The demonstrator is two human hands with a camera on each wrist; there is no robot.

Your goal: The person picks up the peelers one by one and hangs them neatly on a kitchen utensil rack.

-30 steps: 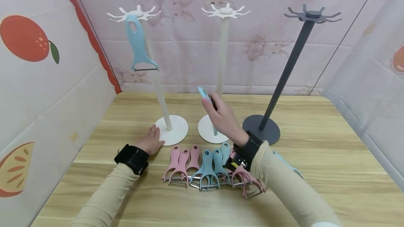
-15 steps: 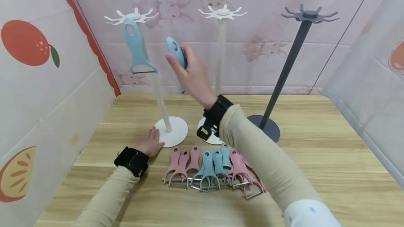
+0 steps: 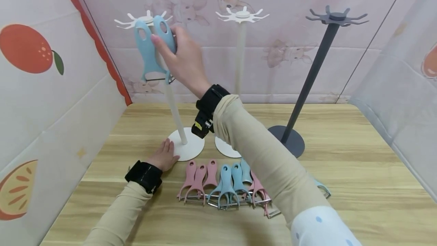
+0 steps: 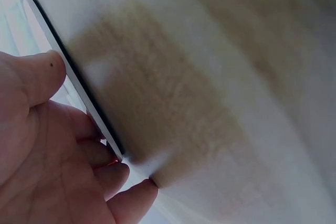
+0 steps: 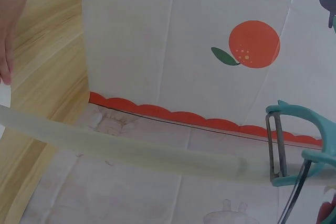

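My right hand (image 3: 187, 62) pinches the handle of a light-blue peeler (image 3: 168, 41), held upright at the hooked top of the left white stand (image 3: 173, 105). Just left of it, a second blue peeler (image 3: 147, 50) hangs from that stand; the two overlap. Whether the held peeler's hole is over a hook cannot be told. In the right wrist view, the peelers' blade ends (image 5: 314, 115) show beside the pole (image 5: 157, 153). My left hand (image 3: 164, 156) rests with extended fingers on the stand's round base (image 3: 194, 149); the left wrist view shows its fingers (image 4: 42, 74) at the base's edge.
A middle white stand (image 3: 241, 48) and a dark grey stand (image 3: 312, 71) stand to the right. Several pink peelers (image 3: 199, 179) and blue peelers (image 3: 226, 181) lie at the front of the wooden table (image 3: 153, 219). Another blue peeler (image 3: 322, 187) lies partly behind the right sleeve.
My right hand has carried the blue peeler up and left, from near the middle stand to the top of the left stand. My left hand has stayed on the base.
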